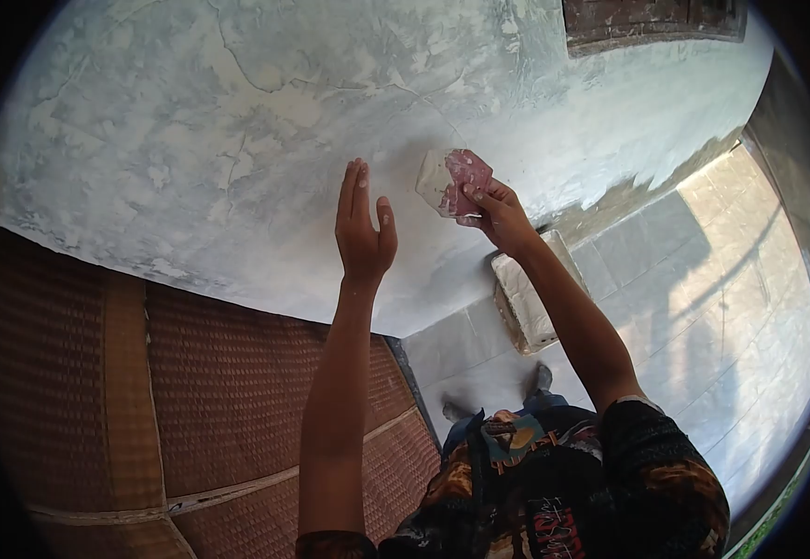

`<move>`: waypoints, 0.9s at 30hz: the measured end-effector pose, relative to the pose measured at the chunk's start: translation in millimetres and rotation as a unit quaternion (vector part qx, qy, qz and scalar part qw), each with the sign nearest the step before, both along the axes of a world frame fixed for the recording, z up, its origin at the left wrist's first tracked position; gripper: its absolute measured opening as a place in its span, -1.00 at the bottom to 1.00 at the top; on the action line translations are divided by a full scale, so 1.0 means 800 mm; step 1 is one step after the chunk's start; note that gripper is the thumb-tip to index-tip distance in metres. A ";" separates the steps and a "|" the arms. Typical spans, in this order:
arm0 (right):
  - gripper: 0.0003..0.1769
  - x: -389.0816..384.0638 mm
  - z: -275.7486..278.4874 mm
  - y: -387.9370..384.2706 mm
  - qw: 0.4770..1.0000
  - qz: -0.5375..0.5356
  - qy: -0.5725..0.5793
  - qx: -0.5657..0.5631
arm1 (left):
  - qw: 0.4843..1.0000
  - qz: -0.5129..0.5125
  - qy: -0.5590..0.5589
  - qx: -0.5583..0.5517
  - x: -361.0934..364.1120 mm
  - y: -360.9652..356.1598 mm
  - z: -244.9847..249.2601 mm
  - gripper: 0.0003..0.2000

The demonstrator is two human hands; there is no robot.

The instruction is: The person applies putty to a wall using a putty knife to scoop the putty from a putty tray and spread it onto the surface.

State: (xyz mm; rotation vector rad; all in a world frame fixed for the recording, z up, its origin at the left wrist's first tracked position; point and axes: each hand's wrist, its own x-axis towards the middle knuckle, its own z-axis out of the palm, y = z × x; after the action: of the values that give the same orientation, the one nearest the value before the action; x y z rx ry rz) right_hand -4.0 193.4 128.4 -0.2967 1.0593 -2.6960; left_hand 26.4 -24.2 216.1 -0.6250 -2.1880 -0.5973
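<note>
Plainly, left hand extends flat; right hand pinches scraper.

"Quite a wall, isn't it? Pale, mottled with blue-grey, a wavering line across its upper part."

"And a rough grey strip along its foot, right where the floor tiles begin."

"Those look grey too, except over on the right, where sunlight lies warm across them."

"On the left there are reddish-brown woven panels, divided by plain brown strips."

"And the dark wooden frame up there? I can't tell if it's a window."
</note>
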 end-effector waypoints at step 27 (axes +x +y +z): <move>-0.75 0.029 0.498 -0.271 0.902 -0.156 0.366 0.167 | 0.924 0.030 0.376 -0.062 0.038 -0.297 0.409 -0.48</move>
State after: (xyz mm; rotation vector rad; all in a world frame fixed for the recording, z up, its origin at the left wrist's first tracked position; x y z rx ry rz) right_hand 19.2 -23.2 526.7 -1.2334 1.8791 -2.6222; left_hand 56.4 -261.5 542.9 -0.7046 -1.5129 -0.1338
